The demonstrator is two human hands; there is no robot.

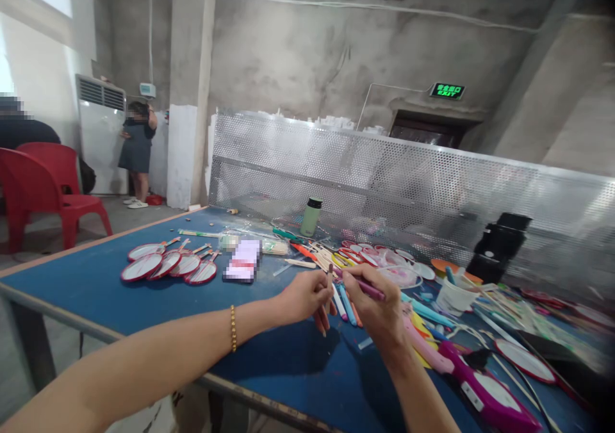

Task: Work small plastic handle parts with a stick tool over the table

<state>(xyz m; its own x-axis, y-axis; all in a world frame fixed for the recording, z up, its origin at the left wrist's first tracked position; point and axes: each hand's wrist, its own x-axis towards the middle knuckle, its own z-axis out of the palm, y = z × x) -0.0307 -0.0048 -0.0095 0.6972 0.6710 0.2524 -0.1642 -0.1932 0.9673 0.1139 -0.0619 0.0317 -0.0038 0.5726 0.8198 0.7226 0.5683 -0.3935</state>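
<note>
Both hands meet above the blue table (86,282). My left hand (307,297) is closed, pinching a thin upright stick (329,282) between thumb and fingers. My right hand (372,308) is closed round a purple marker pen (362,285), whose tip touches the top of the stick. Several loose marker pens (344,305) lie on the table just behind my hands. A gold bead bracelet (233,328) sits on my left wrist.
Small red-rimmed round fans (166,263) lie fanned out at the left. A green flask (311,217) stands by the perforated metal screen (384,170). A white cup (454,295), a black device (497,247) and pink racket parts (485,391) crowd the right. Red chairs (45,189) and a standing person (138,154) are beyond.
</note>
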